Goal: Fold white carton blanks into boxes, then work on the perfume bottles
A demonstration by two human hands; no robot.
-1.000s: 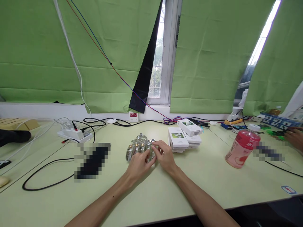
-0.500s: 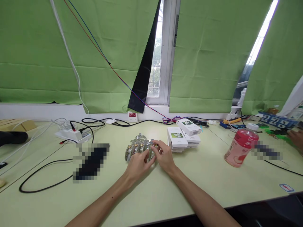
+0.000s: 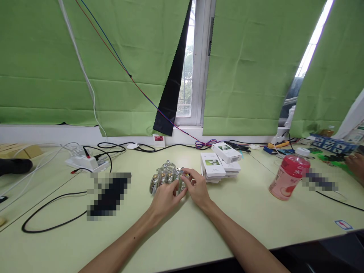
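Observation:
Several shiny silver, rounded metal pieces that look like pocket watches [image 3: 162, 178] stand close together in a row on the table, with more lying behind them. My left hand [image 3: 165, 197] is closed at the front of the row, its thumb and fingers around the lower part of a piece near the right end. My right hand [image 3: 196, 187] pinches the same silver piece from the right side, its index finger over the top. Fingers cover most of that piece. Just right of my hands lies a stack of white boxes [image 3: 213, 168] with green pictures.
A pink drink bottle [image 3: 290, 176] stands at the right. To the left are a blurred dark phone-like object [image 3: 110, 195], a black cable loop and a white power strip [image 3: 88, 162]. Another person's hand [image 3: 355, 165] is at the far right edge. Cables run along the wall.
Both hands keep the same hold on the silver piece. The whole view has shifted very slightly; nothing on the table has visibly moved.

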